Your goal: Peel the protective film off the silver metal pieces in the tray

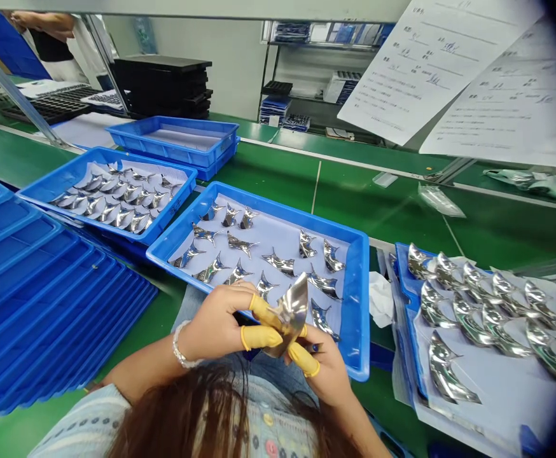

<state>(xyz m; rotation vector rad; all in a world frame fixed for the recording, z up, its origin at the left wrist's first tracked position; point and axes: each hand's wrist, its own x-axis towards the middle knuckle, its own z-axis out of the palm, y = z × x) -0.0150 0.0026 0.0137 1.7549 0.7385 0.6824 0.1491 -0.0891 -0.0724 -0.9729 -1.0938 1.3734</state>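
Observation:
Between my two hands is a shiny, curved metal part (293, 310), held up over the near edge of a blue tray (357, 299). My left hand (230, 321), with yellow finger cots on thumb and finger, pinches its left side. From below right, my right hand (323, 362) grips its lower end, a yellow cot on the thumb; some of its fingers are hidden behind the part. Several similar polished metal parts (278, 262) lie spaced out on white paper in this tray.
At right, a paper-lined blue tray (416, 356) carries more metal parts (450, 369). Another filled tray (175, 213) stands left, above nested blue trays (68, 305). A crumpled white tissue (380, 299) lies beside the middle tray. Paper sheets (430, 63) hang overhead. A person (56, 38) stands far left.

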